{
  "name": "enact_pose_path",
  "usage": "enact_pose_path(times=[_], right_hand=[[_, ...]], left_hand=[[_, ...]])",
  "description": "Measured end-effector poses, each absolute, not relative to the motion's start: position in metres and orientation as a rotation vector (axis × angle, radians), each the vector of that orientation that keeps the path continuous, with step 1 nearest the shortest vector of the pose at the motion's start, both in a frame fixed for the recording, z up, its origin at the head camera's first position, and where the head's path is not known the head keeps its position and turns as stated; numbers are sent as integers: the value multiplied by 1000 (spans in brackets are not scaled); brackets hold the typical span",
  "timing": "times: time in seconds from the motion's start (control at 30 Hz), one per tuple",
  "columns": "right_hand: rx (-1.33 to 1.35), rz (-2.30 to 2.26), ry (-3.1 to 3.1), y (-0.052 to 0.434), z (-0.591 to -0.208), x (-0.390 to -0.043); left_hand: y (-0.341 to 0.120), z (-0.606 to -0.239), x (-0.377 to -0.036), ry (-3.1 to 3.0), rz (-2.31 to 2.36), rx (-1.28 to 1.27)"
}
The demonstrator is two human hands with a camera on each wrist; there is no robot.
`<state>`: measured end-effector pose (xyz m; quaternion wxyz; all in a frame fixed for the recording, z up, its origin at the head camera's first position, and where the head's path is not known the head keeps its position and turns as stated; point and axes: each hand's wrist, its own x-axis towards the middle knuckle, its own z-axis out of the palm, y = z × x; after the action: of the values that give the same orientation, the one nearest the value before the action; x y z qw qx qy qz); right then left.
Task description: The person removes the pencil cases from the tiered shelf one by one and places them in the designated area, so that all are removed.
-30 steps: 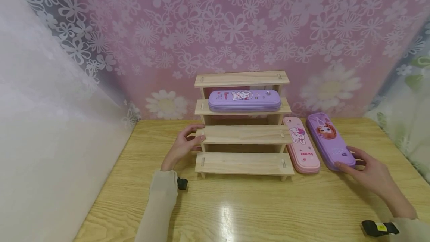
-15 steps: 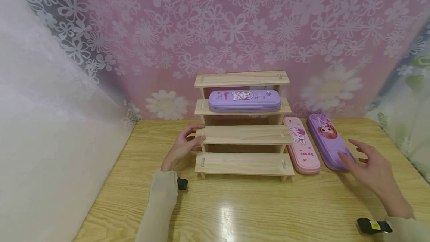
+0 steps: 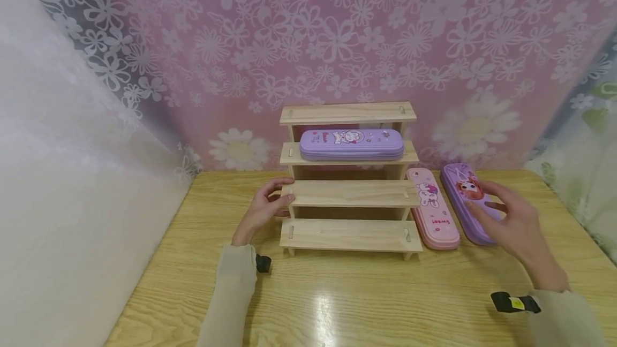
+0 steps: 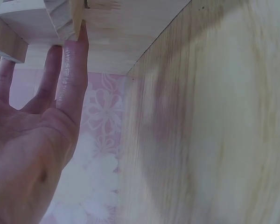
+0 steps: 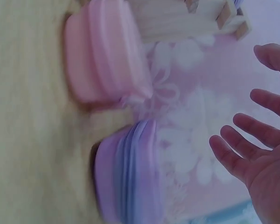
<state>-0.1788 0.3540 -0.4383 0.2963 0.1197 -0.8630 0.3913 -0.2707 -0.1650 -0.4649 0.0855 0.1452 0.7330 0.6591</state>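
One stiff, smooth purple pencil case (image 3: pixel 469 202) lies under the open, empty right hand (image 3: pixel 511 224); grasping its long sides seems best.

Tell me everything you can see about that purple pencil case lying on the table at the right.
The purple pencil case is long and slim with rounded ends, its lid printed with a cartoon girl. It lies flat on the wooden table, lengthwise front to back, beside a pink case without clearly touching it. The right hand hovers open above its near end; contact cannot be told.
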Motion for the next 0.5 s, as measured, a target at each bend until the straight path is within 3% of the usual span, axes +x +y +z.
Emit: enact_pose_path(times=[0.5], right_hand=[[438, 1015, -2319, 310, -409, -203]], left_hand=[[-163, -467, -270, 2171, 1990, 419]])
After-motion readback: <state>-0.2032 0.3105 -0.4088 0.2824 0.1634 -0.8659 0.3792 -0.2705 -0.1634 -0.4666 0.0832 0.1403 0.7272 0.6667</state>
